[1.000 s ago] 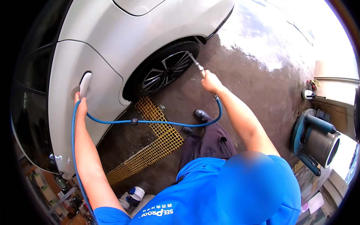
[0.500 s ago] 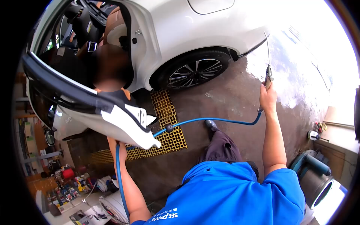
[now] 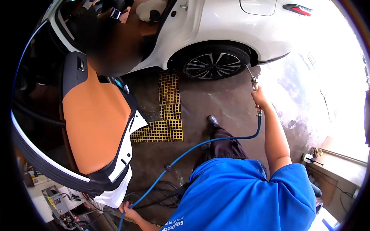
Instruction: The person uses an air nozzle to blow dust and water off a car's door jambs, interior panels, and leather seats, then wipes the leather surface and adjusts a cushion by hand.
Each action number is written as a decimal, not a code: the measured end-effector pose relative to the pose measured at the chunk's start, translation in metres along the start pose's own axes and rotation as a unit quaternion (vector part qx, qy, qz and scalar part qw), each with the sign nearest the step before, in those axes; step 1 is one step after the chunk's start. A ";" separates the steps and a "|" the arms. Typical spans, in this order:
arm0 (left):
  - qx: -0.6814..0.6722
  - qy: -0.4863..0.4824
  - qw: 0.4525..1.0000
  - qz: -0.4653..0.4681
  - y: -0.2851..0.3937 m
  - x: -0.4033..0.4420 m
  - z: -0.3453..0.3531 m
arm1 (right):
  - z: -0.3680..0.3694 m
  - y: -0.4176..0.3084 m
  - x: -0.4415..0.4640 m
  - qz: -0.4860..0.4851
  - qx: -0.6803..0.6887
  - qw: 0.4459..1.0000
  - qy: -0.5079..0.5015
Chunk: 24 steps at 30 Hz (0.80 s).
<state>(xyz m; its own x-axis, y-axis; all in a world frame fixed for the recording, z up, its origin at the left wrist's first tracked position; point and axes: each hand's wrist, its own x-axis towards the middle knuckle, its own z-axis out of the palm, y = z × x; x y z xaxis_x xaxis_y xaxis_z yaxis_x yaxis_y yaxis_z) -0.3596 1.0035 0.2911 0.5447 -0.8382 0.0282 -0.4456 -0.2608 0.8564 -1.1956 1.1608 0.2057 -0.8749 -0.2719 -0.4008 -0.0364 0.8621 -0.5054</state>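
Metal gun lies clasped in right hand; hose crosses left hand, whose grip is unclear.

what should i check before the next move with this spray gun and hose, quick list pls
1. Spray gun held in the right grip: ok.
2. Hose joined to the gun's rear end: ok.
3. Hose clear of the rear wheel: ok, it runs well below it in view.
4. Nozzle tip not touching the tyre: cannot tell, they look close.
5. Car door shut: not ok, it stands open.
6. Left grip holding the hose: cannot tell.
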 end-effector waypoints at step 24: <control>-0.035 -0.289 0.744 0.602 0.327 -0.130 0.232 | 0.105 0.057 0.178 0.093 0.018 0.993 0.070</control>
<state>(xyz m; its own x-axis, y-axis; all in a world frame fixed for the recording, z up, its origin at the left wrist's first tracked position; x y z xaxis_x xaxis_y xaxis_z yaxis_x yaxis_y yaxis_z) -0.7411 0.9154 0.4480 -0.6243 -0.5156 0.5868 -0.3141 0.8535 0.4158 -1.3030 1.1168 0.0249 -0.9237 -0.0448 -0.3806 0.1470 0.8757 -0.4599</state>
